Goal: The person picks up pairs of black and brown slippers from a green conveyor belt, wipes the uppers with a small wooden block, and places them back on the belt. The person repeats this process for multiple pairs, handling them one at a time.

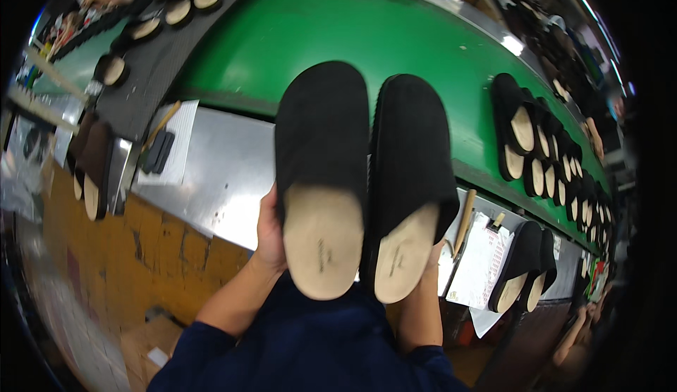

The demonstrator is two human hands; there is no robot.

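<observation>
Two black closed-toe slippers with beige footbeds are held up side by side in front of me, toes pointing away. My left hand (270,230) grips the left slipper (323,138) from its outer side, the thumb side showing at the edge and the other fingers hidden beneath. On the other side, my right hand (436,252) supports the right slipper (412,152), which tilts a little; most of that hand is concealed behind the shoe. A narrow gap separates the toes, while the heels sit close together. Small dark marks are printed on both footbeds.
A green conveyor belt (423,39) crosses behind a metal ledge (218,173). Rows of black slippers (522,127) stand on it at right. A clipboard with papers (483,258) and another slipper pair (518,268) lie nearer. Brown slippers (95,159) are at left; other people work farther off.
</observation>
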